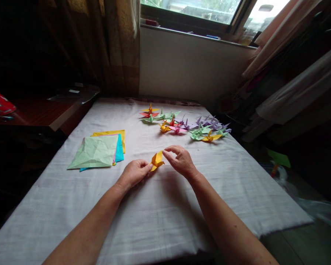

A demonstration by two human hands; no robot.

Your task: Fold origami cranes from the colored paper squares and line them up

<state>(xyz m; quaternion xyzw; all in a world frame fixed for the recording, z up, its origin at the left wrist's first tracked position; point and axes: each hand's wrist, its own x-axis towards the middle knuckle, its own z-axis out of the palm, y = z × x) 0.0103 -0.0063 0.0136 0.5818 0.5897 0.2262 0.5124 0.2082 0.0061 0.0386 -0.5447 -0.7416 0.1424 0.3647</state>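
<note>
A yellow origami crane (156,162) is held up above the cloth near the middle of the view. Pinched between the thumb and fingers of my left hand (136,173) is its left lower end. My right hand (180,161) has its thumb and index fingertips together at the tip of the crane's raised wing. To the left lies a stack of square paper sheets (96,150), with a creased pale green one on top and blue, pink and yellow edges showing beneath. Beyond my hands stand several finished cranes, among them green ones (200,132), purple ones (209,122) and a yellow one (211,137).
A pale cloth (154,213) covers the table. At the left is a dark wooden surface (44,114) with a clear plastic bag (79,94). Curtains (118,48) and a window (193,11) are behind; hanging fabric (298,92) is at the right.
</note>
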